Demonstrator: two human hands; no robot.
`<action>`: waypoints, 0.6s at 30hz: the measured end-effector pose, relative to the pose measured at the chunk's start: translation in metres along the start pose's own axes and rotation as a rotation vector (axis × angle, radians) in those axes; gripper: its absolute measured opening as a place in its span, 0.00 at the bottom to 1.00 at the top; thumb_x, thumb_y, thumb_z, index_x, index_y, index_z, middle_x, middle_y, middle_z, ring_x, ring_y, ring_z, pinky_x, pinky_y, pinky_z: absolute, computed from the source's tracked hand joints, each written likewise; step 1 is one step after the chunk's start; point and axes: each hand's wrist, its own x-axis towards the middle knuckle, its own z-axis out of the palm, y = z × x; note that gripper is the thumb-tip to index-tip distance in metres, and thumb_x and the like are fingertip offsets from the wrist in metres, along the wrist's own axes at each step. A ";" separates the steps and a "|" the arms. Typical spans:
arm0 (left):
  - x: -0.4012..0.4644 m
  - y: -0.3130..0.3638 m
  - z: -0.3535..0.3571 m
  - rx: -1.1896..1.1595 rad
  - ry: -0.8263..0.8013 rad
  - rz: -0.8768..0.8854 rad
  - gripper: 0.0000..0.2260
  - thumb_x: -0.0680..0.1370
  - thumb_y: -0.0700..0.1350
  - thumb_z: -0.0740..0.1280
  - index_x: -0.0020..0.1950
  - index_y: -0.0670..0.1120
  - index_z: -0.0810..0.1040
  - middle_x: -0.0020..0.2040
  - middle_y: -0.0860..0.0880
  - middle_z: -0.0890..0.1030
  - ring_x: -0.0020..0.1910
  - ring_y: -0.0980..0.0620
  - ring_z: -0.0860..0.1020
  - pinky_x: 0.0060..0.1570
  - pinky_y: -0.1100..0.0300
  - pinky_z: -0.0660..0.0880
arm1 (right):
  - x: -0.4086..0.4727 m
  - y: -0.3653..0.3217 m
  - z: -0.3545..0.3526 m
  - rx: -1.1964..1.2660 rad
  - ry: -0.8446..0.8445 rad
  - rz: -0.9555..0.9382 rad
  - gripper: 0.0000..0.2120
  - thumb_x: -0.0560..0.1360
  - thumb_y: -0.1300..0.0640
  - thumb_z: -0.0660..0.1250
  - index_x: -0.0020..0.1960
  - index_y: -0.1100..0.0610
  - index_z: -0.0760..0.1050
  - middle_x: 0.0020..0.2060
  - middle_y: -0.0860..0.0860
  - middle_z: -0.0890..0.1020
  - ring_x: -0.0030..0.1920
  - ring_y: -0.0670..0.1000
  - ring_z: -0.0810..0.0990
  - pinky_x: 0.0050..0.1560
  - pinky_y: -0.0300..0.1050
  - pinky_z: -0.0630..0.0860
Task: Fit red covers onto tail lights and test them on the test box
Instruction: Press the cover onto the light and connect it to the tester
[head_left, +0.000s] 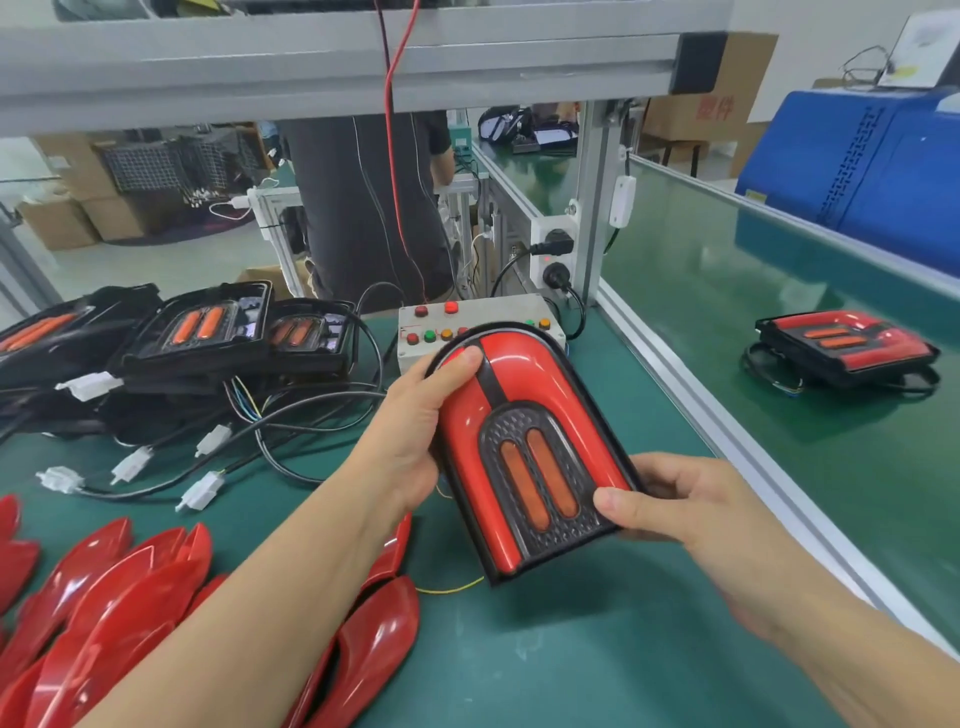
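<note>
Glossy red plastic cover (524, 384), matt green surface (597, 649).
Textured black plastic insert (524, 415); brushed metal frame (595, 208); cardboard boxes (727, 88).

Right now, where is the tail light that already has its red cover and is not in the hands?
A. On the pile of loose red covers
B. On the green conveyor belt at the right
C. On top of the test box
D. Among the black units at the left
B: the finished tail light lies on the green conveyor belt, beyond the aluminium rail, while both hands hold another one.
</note>
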 end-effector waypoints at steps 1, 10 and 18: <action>0.001 0.001 0.000 0.035 -0.005 0.005 0.19 0.68 0.47 0.72 0.57 0.46 0.80 0.50 0.45 0.84 0.46 0.48 0.83 0.44 0.57 0.80 | 0.000 -0.001 -0.001 -0.016 -0.014 0.004 0.17 0.59 0.47 0.74 0.47 0.48 0.85 0.45 0.49 0.87 0.47 0.48 0.85 0.47 0.37 0.78; -0.001 0.007 0.010 0.186 -0.041 -0.015 0.23 0.55 0.43 0.78 0.50 0.44 0.83 0.44 0.43 0.85 0.39 0.48 0.84 0.36 0.59 0.78 | 0.008 0.004 0.001 -0.092 -0.088 -0.069 0.20 0.67 0.50 0.74 0.59 0.48 0.78 0.53 0.43 0.84 0.55 0.44 0.82 0.53 0.34 0.77; -0.005 0.006 0.020 0.186 -0.021 0.110 0.15 0.63 0.33 0.76 0.49 0.40 0.83 0.41 0.42 0.85 0.37 0.46 0.84 0.34 0.58 0.79 | 0.005 0.012 0.016 -0.054 -0.003 -0.225 0.12 0.75 0.54 0.68 0.57 0.45 0.80 0.50 0.45 0.85 0.49 0.46 0.84 0.47 0.33 0.77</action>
